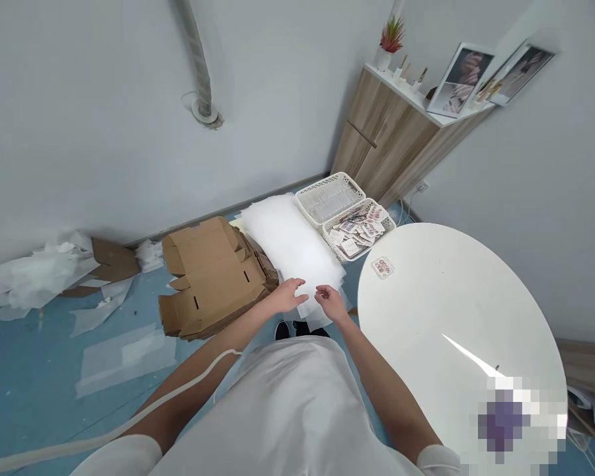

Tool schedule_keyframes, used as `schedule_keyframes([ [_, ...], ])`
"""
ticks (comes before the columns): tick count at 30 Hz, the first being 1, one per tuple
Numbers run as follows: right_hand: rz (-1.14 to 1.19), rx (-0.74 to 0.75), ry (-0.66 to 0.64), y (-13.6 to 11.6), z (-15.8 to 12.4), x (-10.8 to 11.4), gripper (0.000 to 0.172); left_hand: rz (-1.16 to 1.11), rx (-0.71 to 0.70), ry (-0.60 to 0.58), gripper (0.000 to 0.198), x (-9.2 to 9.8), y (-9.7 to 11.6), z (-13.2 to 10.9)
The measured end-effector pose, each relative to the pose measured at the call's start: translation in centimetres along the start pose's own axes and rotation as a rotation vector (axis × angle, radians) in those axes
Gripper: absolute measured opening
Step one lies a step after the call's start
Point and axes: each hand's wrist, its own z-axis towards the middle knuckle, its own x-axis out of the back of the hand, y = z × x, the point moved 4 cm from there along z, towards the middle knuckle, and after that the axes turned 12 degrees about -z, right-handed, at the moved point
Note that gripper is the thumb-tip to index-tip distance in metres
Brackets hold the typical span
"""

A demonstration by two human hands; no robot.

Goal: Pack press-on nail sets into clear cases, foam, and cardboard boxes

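A tall stack of white foam sheets (290, 244) lies on the blue floor in front of me. My left hand (288, 295) reaches down to its near edge with fingers spread, touching the top sheet. My right hand (330, 302) is beside it at the same edge, fingers curled in a pinch on the sheet's corner. A pile of flattened cardboard boxes (211, 277) sits just left of the foam. My shoes show below the hands.
Two white baskets (331, 196) stand beyond the foam, the nearer one (359, 230) full of small packets. A round white table (456, 317) at right bears one packet (382, 267). A wooden cabinet (387, 139) stands in the corner. Paper scraps (34, 277) litter the floor at left.
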Motion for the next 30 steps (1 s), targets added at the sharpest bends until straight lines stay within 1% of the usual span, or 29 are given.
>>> schedule_keyframes([
  [4, -0.031, 0.024, -0.052, -1.9, 4.2, -0.8, 0.047, 0.157, 0.099, 0.008, 0.049, 1.2, 0.2, 3.3],
  [8, -0.170, 0.100, -0.002, -3.2, 8.9, -1.1, 0.054, 0.190, 0.210, 0.010, 0.043, 1.9, -0.9, 7.3],
  [11, -0.227, 0.127, -0.003, -3.1, 11.5, -1.4, 0.060, 0.161, 0.292, 0.011, 0.046, 1.9, -2.5, 10.0],
  [13, -0.240, 0.096, -0.019, -2.5, 12.6, -1.8, 0.064, 0.118, 0.361, 0.000, 0.052, 1.6, -3.5, 11.1],
  [15, -0.260, 0.055, -0.031, -1.8, 13.1, -2.1, 0.068, 0.076, 0.416, -0.013, 0.059, 1.2, -4.2, 11.5],
  [17, -0.294, 0.044, -0.028, -1.4, 13.4, -2.5, 0.069, 0.052, 0.446, -0.003, 0.062, 0.8, -4.5, 11.5],
  [20, -0.303, 0.063, -0.029, -1.6, 13.7, -2.9, 0.067, 0.043, 0.482, 0.064, 0.062, 0.6, -4.4, 11.1],
  [22, -0.255, 0.043, -0.043, -1.9, 14.0, -3.1, 0.066, 0.043, 0.503, 0.110, 0.059, 0.7, -4.3, 10.9],
  [24, -0.192, 0.010, -0.058, -2.2, 14.4, -3.3, 0.063, 0.037, 0.496, 0.141, 0.057, 0.8, -4.1, 10.9],
  [26, -0.142, -0.005, -0.073, -2.5, 14.9, -3.4, 0.053, 0.014, 0.450, 0.146, 0.054, 0.7, -4.0, 11.0],
  [29, -0.133, 0.021, -0.080, -2.9, 15.5, -3.6, 0.029, -0.023, 0.376, 0.148, 0.051, 0.6, -3.6, 11.0],
  [30, -0.135, 0.028, -0.085, -2.9, 15.7, -3.6, 0.024, -0.035, 0.367, 0.149, 0.052, 0.6, -3.5, 10.9],
])
